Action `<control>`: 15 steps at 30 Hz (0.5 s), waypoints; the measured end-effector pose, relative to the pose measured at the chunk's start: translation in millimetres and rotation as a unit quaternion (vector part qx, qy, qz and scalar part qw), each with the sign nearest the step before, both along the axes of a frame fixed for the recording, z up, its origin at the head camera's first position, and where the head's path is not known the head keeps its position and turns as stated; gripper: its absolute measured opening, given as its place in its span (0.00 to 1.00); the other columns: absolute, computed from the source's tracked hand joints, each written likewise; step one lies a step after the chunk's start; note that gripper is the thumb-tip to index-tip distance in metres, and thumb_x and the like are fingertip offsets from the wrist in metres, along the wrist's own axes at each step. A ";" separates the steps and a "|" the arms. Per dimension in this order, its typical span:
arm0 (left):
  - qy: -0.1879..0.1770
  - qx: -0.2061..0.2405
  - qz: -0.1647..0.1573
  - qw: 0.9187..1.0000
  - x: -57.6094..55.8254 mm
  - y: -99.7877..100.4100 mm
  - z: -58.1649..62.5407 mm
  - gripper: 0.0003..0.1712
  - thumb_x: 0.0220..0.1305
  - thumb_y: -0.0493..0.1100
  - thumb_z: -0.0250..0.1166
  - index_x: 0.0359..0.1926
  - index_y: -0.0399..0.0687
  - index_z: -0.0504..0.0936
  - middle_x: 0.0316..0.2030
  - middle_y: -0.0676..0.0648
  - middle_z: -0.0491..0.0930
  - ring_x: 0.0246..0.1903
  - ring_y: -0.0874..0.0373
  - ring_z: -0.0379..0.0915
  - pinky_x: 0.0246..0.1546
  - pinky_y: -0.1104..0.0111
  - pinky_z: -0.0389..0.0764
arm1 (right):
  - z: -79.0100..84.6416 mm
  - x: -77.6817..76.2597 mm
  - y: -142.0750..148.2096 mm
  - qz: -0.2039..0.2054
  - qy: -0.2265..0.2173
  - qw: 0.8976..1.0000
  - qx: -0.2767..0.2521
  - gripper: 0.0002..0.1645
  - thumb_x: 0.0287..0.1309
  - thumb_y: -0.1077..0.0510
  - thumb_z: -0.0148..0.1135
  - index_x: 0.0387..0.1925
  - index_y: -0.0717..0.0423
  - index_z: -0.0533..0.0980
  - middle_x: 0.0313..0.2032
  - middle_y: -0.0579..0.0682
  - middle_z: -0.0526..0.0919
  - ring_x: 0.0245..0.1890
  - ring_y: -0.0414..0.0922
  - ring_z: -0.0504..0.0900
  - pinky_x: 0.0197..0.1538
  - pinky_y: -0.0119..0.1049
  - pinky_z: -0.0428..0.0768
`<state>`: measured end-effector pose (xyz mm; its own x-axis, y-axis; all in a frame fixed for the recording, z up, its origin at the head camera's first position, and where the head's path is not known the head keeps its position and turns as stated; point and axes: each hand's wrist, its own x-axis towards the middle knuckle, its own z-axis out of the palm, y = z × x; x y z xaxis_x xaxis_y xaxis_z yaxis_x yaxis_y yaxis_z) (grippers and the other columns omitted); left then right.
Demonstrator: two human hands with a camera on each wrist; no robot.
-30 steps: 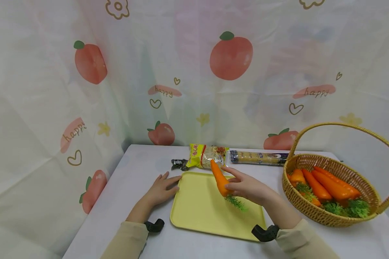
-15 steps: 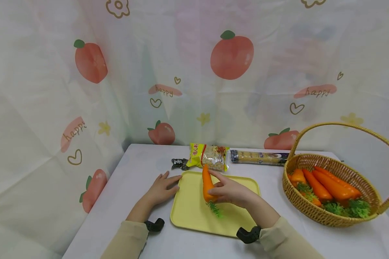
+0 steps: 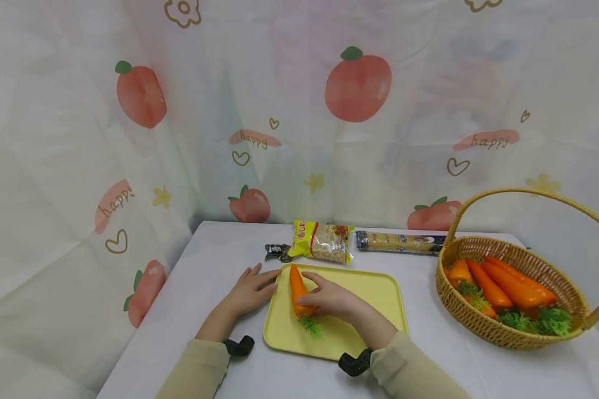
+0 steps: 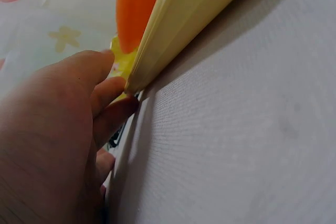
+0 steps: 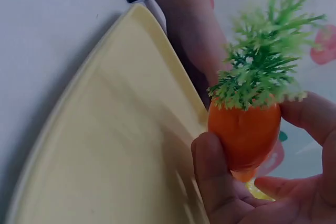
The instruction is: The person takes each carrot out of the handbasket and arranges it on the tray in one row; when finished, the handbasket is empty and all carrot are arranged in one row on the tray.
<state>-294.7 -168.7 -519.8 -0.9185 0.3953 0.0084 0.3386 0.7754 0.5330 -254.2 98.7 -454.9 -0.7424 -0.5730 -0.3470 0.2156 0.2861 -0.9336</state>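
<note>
My right hand point(image 3: 334, 302) pinches an orange carrot point(image 3: 298, 291) near its leafy end, over the left part of a yellow tray point(image 3: 374, 288). The carrot's tip points toward the back and its green leaves toward the front. In the right wrist view, thumb and fingers hold the carrot's thick end point(image 5: 244, 135), with the tray point(image 5: 105, 150) beside it. My left hand point(image 3: 247, 293) lies at the tray's back left edge with relaxed fingers. Seen from the left wrist, its fingertips are right at the tray's rim point(image 4: 152, 51).
A wicker basket point(image 3: 509, 339) with several carrots point(image 3: 516, 285) stands at the right. Behind the tray lie a small black packet point(image 3: 278, 252), a yellow-and-clear food bag point(image 3: 324, 242) and a long pack of noodles point(image 3: 399, 242). A printed curtain point(image 3: 299, 111) hangs behind the table.
My right hand has carried the carrot leftward across the tray, and the carrot now points more nearly straight back. My left hand stays in place at the tray's edge.
</note>
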 end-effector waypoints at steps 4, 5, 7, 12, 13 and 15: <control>0.002 0.001 -0.001 1.000 -1.5 0.4 -2.9 0.29 0.73 0.64 0.50 0.71 0.66 0.69 0.69 0.58 0.70 0.78 0.43 0.44 0.77 0.43 0.39 | -16.7 4.3 -18.0 -0.056 0.024 0.998 0.006 0.51 0.60 0.51 0.67 0.77 0.52 0.50 0.49 0.62 0.79 0.40 0.48 0.82 0.45 0.42 0.86; 0.002 0.002 0.000 1.000 -1.7 0.6 -3.4 0.29 0.73 0.64 0.49 0.70 0.66 0.69 0.69 0.58 0.70 0.78 0.43 0.44 0.77 0.43 0.39 | -18.4 4.5 -20.9 -0.062 0.023 0.998 0.009 0.50 0.61 0.51 0.66 0.77 0.52 0.51 0.48 0.62 0.79 0.39 0.47 0.82 0.44 0.42 0.86; -0.001 0.005 0.003 1.000 -2.1 1.1 -4.0 0.29 0.73 0.65 0.49 0.70 0.67 0.69 0.69 0.58 0.70 0.78 0.44 0.43 0.77 0.44 0.39 | -21.1 3.6 -25.0 -0.070 0.020 0.997 0.016 0.49 0.61 0.50 0.66 0.77 0.52 0.51 0.48 0.61 0.80 0.36 0.47 0.82 0.42 0.41 0.86; -0.005 0.008 0.016 1.000 -2.0 2.5 -3.6 0.28 0.73 0.64 0.48 0.70 0.67 0.70 0.68 0.58 0.71 0.78 0.44 0.43 0.77 0.44 0.38 | -23.0 1.0 -31.3 -0.074 0.014 0.997 0.032 0.54 0.58 0.48 0.70 0.77 0.51 0.50 0.47 0.59 0.80 0.33 0.46 0.83 0.38 0.38 0.87; -0.006 0.007 0.019 1.000 -1.8 2.8 -3.2 0.28 0.73 0.65 0.48 0.70 0.68 0.70 0.68 0.58 0.71 0.78 0.44 0.43 0.77 0.44 0.38 | -23.3 0.8 -32.4 -0.073 0.016 0.997 0.036 0.54 0.58 0.47 0.70 0.77 0.51 0.50 0.47 0.59 0.80 0.33 0.46 0.83 0.38 0.37 0.87; -0.008 0.006 0.024 1.000 -1.2 3.2 -2.0 0.28 0.73 0.65 0.48 0.69 0.68 0.71 0.68 0.58 0.71 0.78 0.44 0.43 0.77 0.44 0.38 | -23.3 0.7 -34.3 -0.072 0.020 0.996 0.042 0.54 0.58 0.47 0.70 0.77 0.52 0.50 0.46 0.59 0.80 0.33 0.46 0.83 0.37 0.36 0.87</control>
<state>-295.9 -165.5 -521.9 -0.9361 0.3517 -0.0020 0.2932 0.7836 0.5477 -253.5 64.3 -478.2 -0.8285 -0.4302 -0.3584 0.2233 0.3332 -0.9160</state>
